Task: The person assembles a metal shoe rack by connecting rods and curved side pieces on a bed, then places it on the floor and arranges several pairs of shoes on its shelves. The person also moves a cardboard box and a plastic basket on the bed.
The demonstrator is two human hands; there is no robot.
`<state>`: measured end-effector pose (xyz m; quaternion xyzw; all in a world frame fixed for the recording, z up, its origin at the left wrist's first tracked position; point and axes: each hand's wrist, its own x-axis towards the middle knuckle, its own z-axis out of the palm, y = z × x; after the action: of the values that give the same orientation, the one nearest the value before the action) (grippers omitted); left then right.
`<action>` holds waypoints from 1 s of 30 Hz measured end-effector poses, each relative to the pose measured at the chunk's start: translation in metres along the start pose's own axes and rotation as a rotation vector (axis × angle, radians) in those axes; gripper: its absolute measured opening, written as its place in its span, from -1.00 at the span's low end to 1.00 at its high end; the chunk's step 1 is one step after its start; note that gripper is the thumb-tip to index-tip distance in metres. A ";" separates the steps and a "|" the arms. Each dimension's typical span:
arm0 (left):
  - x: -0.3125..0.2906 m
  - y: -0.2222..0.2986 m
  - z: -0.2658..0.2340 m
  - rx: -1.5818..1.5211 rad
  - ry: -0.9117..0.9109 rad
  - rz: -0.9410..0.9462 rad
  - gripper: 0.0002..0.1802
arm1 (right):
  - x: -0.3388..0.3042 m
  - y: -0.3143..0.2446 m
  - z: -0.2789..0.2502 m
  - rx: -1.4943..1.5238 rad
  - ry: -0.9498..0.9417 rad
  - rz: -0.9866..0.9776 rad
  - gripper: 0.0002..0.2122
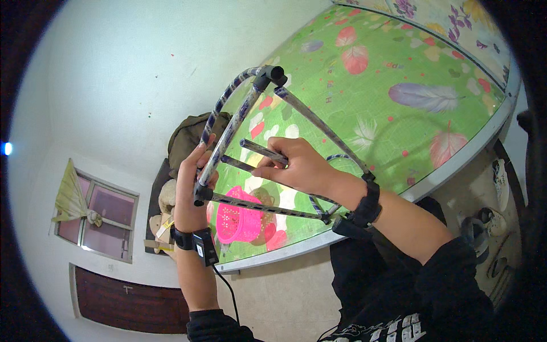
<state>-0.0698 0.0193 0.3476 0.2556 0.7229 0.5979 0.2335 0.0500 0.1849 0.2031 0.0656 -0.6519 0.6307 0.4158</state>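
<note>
My left grip [190, 171] is curled round the side of a tubular frame [231, 135], thumb and fingers closed about its mottled dark-and-white tubes near a lower corner. My right grip [288, 162] is pinched shut on a short mottled rod [263, 151], whose free end points up and left, inside the frame's outline. The frame is tilted in the air above a bed [364, 134] with a green feather-print cover. At its top sits a black connector [269, 76], with the upper end of a long slanting tube [325, 126] just beside it; I cannot tell whether the two are joined. Beyond the frame's lower bar, a pink perforated basket [242, 225] rests on the bed near its edge. Shoes [474, 235] lie on the floor to my right.
</note>
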 end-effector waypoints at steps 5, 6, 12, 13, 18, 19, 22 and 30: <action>-0.005 -0.006 -0.011 -0.036 -0.168 0.151 -0.56 | 0.001 -0.001 -0.001 -0.046 -0.012 0.010 -0.61; -0.007 -0.008 -0.014 0.123 -0.167 0.238 -0.56 | 0.000 0.000 -0.002 -0.027 -0.013 0.020 -0.60; -0.010 -0.014 -0.020 0.454 -0.167 0.405 -0.51 | -0.001 0.001 -0.004 0.004 -0.002 0.020 -0.58; -0.007 -0.015 -0.020 0.493 -0.100 0.394 -0.52 | -0.001 0.001 -0.005 0.023 -0.002 0.020 -0.57; 0.032 0.003 -0.029 0.028 -0.289 -0.064 -0.51 | -0.002 0.002 -0.008 -0.015 -0.003 0.019 -0.57; 0.035 0.004 -0.030 0.143 -0.188 -0.048 -0.50 | -0.002 0.002 -0.008 0.007 0.003 0.020 -0.57; 0.033 0.006 -0.026 0.366 -0.009 0.005 -0.45 | -0.004 0.001 -0.007 0.009 0.006 0.019 -0.57; 0.006 0.035 0.018 0.707 0.001 0.073 -0.36 | -0.005 -0.008 -0.008 0.023 -0.017 0.056 -0.61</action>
<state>-0.0591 0.0420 0.3788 0.3460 0.8758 0.3187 0.1084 0.0617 0.1886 0.2054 0.0573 -0.6498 0.6489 0.3917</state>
